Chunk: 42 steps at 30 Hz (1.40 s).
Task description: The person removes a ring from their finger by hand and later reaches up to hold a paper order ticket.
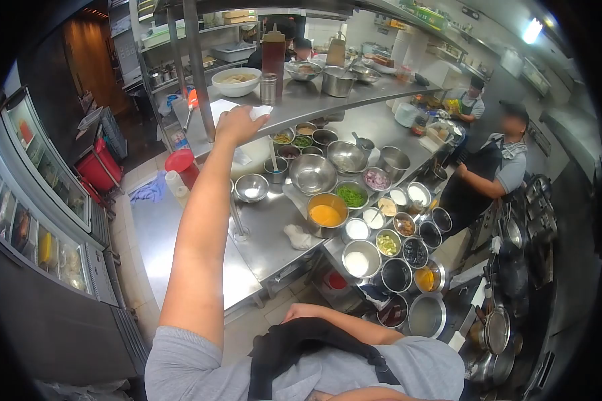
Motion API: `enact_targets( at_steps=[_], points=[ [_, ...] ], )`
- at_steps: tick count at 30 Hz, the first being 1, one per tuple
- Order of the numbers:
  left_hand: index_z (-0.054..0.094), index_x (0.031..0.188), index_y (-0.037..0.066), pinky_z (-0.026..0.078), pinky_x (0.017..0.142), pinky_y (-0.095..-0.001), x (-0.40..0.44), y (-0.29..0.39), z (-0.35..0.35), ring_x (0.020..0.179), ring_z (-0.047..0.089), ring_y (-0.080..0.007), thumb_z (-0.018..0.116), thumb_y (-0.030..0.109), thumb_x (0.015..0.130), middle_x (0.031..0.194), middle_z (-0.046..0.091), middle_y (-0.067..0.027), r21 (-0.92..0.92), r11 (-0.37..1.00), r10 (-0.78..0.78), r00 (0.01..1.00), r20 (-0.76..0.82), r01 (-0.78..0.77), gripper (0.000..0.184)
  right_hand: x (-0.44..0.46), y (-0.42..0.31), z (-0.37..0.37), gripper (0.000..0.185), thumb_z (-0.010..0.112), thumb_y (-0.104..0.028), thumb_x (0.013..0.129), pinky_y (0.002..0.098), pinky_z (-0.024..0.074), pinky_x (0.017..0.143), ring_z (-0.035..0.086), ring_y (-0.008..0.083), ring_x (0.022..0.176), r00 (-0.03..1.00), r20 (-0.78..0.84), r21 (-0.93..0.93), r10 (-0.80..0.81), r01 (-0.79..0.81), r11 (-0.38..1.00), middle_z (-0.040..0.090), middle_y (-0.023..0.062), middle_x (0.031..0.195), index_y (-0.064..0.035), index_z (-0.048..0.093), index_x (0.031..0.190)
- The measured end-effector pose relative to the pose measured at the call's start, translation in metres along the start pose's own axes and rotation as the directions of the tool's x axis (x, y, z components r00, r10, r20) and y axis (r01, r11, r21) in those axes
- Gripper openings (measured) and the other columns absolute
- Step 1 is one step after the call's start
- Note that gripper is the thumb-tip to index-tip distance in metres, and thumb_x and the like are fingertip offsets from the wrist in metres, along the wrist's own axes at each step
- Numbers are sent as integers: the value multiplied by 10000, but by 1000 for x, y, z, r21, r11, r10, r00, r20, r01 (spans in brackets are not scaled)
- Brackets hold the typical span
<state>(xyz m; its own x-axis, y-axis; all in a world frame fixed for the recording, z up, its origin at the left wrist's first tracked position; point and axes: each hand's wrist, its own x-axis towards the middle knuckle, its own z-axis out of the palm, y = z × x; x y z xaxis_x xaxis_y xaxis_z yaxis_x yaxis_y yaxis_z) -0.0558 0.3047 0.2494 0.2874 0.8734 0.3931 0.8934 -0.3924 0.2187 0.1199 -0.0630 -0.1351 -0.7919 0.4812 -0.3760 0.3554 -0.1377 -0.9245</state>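
My left hand (pixel 238 125) reaches up to the raised steel shelf (pixel 291 107), with its fingers on a white cloth or paper (pixel 222 107) near the shelf's edge. The thumb points right, over the white piece. Beyond the hand stand a white bowl (pixel 236 81) of pale food, a steel shaker (pixel 268 88) and a dark red squeeze bottle (pixel 273 53). My right hand (pixel 298 311) is held low in front of my body. Its fingers are hidden, so what they hold does not show.
Steel bowls and pots, among them an orange sauce pot (pixel 327 214) and a chopped greens bowl (pixel 350 194), crowd the counter (pixel 261 250). A crumpled white cloth (pixel 297 236) lies near its edge. Two co-workers, one nearer (pixel 491 167), stand right. Glass-door fridges (pixel 47 160) line the left.
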Motion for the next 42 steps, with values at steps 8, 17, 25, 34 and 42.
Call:
enact_targets(
  at_steps=[8,17,25,34,42],
  points=[
    [565,1347,-5,346,1105,-458,-4,5,-8,1266,553,-338,491,653,909,1344,598,-203,-4,1000,-19,999,28,19,794,3,4,0,333,684,-253,947,289,524,798,675,121,865,996,16,-15,83,-83,996,764,70,950,52,721,1076],
    [557,1372,9,349,1109,-440,3,-2,3,1285,546,-326,495,661,904,1369,587,-201,-8,1000,-8,1000,8,8,805,-4,-6,-2,342,701,-289,940,291,527,768,671,108,835,996,-12,-22,92,-92,996,764,55,904,27,732,1064],
    [553,1373,4,356,1095,-448,4,1,1,1273,555,-343,487,675,903,1349,594,-224,-10,1000,1,1000,17,-1,821,4,16,2,258,665,-231,917,314,515,700,648,102,765,998,-44,-40,44,-46,998,754,29,842,-7,752,1013],
    [574,1346,-2,404,1071,-430,1,4,1,1251,569,-367,488,680,896,1328,604,-234,-12,1000,2,1000,-1,-2,822,0,12,3,241,683,-210,900,311,512,694,643,98,759,998,-54,12,33,-32,999,746,27,827,1,754,994],
    [575,1335,-13,420,1057,-440,0,8,-1,1222,582,-393,491,668,899,1291,620,-248,0,1000,23,1000,-11,-23,812,3,25,2,271,685,-230,898,322,518,702,658,118,779,997,-73,16,-9,10,1000,760,55,866,3,748,1020]
  ],
)
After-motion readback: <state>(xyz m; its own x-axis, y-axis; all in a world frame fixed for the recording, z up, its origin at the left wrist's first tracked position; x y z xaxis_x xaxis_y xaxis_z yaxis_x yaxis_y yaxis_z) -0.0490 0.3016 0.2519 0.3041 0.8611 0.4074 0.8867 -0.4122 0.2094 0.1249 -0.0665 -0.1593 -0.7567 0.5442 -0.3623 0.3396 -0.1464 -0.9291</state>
